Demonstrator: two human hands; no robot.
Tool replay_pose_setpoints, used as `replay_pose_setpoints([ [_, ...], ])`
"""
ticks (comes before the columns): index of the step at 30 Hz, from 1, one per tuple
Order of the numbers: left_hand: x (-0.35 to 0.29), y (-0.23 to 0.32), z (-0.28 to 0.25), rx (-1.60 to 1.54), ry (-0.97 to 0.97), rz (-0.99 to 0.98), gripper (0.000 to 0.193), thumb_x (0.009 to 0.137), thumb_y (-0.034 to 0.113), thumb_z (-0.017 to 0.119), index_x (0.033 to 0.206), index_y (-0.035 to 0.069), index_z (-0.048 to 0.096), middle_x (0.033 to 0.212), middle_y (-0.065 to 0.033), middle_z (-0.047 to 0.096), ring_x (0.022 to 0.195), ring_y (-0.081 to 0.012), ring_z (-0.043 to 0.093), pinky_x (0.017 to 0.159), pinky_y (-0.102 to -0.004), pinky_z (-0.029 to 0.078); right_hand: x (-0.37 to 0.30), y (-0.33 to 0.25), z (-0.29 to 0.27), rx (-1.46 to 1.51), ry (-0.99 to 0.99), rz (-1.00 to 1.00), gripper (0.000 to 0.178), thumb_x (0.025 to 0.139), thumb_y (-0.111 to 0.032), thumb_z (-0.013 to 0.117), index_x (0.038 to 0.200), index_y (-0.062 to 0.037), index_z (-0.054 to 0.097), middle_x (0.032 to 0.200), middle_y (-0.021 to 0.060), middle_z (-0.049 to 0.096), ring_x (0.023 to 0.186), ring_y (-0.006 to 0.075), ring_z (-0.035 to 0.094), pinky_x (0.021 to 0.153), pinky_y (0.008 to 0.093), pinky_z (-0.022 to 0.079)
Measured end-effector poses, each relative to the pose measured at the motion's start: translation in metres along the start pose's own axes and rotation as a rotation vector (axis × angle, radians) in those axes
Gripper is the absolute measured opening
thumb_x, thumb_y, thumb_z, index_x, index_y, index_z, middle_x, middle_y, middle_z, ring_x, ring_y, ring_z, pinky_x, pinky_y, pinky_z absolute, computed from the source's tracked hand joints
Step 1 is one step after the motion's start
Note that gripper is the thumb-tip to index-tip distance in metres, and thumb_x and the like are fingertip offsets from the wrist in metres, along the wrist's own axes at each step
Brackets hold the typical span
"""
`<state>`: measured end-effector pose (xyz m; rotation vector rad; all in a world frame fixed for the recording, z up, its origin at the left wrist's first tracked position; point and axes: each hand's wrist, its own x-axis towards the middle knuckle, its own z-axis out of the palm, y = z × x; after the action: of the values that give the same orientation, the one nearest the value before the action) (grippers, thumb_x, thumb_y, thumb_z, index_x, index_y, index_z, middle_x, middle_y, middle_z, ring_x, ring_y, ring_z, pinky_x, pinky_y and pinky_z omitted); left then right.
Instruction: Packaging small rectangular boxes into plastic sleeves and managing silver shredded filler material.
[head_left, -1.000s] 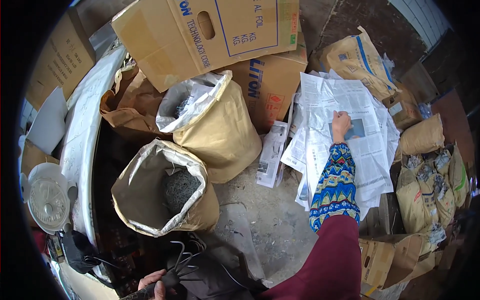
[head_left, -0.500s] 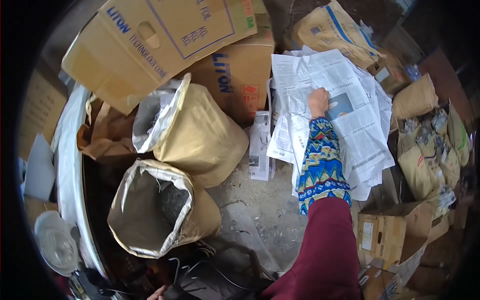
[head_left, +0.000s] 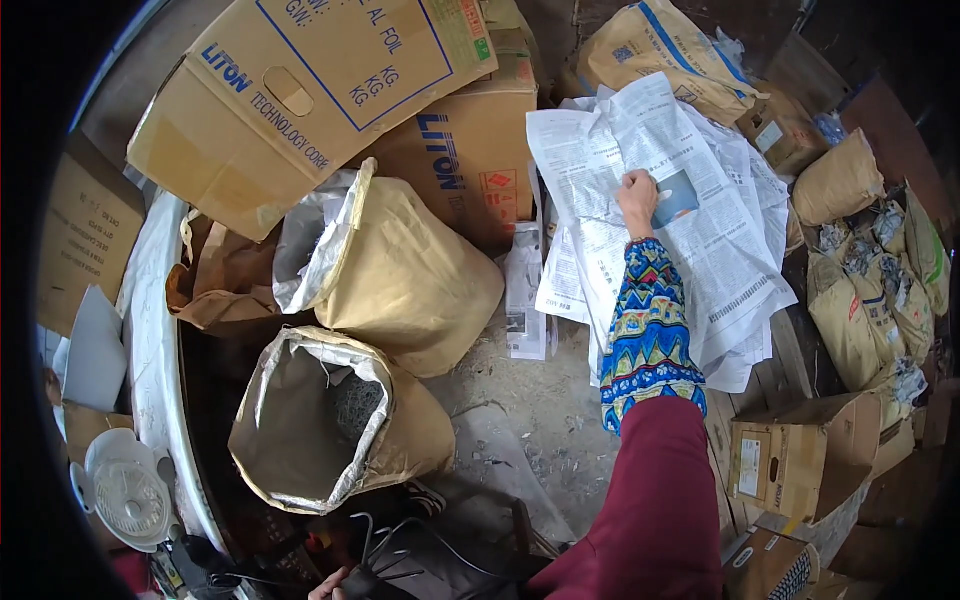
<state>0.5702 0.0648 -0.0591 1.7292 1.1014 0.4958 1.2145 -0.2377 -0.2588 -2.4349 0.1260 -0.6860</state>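
Observation:
My right hand [head_left: 638,203], in a patterned blue sleeve cover, is closed on the top newspaper sheet [head_left: 735,235], pinching it near its middle. Under that sheet lies a loose stack of newspapers [head_left: 745,375], its edges fanned out. Only part of my left hand [head_left: 330,584] shows at the lower edge. Its fingers look curled beside a dark tool with bent metal prongs [head_left: 385,550]; what they grip is hidden. To the left of the stack, a narrow folded newspaper [head_left: 525,290] lies near the cardboard box.
Two open paper sacks, one upright [head_left: 420,420] with grey wiry stuff inside and one leaning [head_left: 420,270], stand at left. Large cartons [head_left: 330,120] rise behind them. At right are an open cardboard box [head_left: 800,460] and filled bags [head_left: 850,320]. A white fan [head_left: 128,485] stands far left.
The top newspaper sheet's far edge has lifted and shifted away from me, with my right hand closed on it. My view has shifted slightly.

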Motion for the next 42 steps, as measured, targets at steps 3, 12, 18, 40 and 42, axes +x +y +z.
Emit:
replay_pose_setpoints([
  [3,-0.005,0.012,0.009,-0.021,0.025,-0.038,0.026,0.094,0.022,0.058,0.106,0.000,0.066,0.089,-0.0075,0.069,0.063,-0.0086,0.053,0.056,-0.0216,0.041,-0.005,-0.001,0.001,-0.024,-0.070,0.027,0.016,0.082,-0.011,0.059,0.094,-0.0026,0.064,0.096,0.0183,0.065,0.096,0.0367,0.059,0.085,0.0440,0.046],
  [12,-0.015,0.005,0.005,0.001,0.050,-0.050,0.027,0.093,0.023,0.059,0.106,0.001,0.067,0.085,-0.0043,0.067,0.062,-0.0077,0.051,0.055,-0.0212,0.040,0.016,0.022,-0.002,0.068,-0.133,-0.031,0.016,0.077,-0.006,0.058,0.090,-0.0058,0.068,0.087,0.0148,0.069,0.087,0.0320,0.065,0.080,0.0403,0.050],
  [18,-0.019,-0.003,0.005,-0.038,0.053,-0.070,0.026,0.093,0.022,0.058,0.107,0.001,0.067,0.079,-0.0009,0.062,0.060,-0.0074,0.048,0.056,-0.0218,0.040,0.020,0.024,0.000,0.028,-0.202,-0.055,0.014,0.078,-0.009,0.063,0.091,-0.0060,0.069,0.085,0.0128,0.070,0.080,0.0276,0.067,0.076,0.0359,0.051],
  [40,-0.024,0.003,-0.030,0.398,-0.035,0.360,0.026,0.094,0.011,0.053,0.118,0.004,0.059,0.103,-0.0137,0.066,0.091,-0.0234,0.062,0.074,-0.0323,0.051,-0.283,-0.282,-0.038,0.765,-0.701,-0.960,0.009,0.082,-0.009,0.066,0.089,-0.0046,0.070,0.092,0.0100,0.069,0.073,0.0222,0.066,0.069,0.0324,0.055],
  [42,-0.024,0.001,-0.028,0.315,0.020,0.414,0.026,0.095,0.017,0.053,0.116,0.002,0.060,0.102,-0.0133,0.066,0.088,-0.0219,0.062,0.072,-0.0311,0.051,-0.232,-0.226,-0.030,0.668,-0.555,-0.592,0.016,0.084,-0.004,0.061,0.098,-0.0062,0.069,0.093,0.0099,0.070,0.075,0.0211,0.067,0.067,0.0322,0.054],
])
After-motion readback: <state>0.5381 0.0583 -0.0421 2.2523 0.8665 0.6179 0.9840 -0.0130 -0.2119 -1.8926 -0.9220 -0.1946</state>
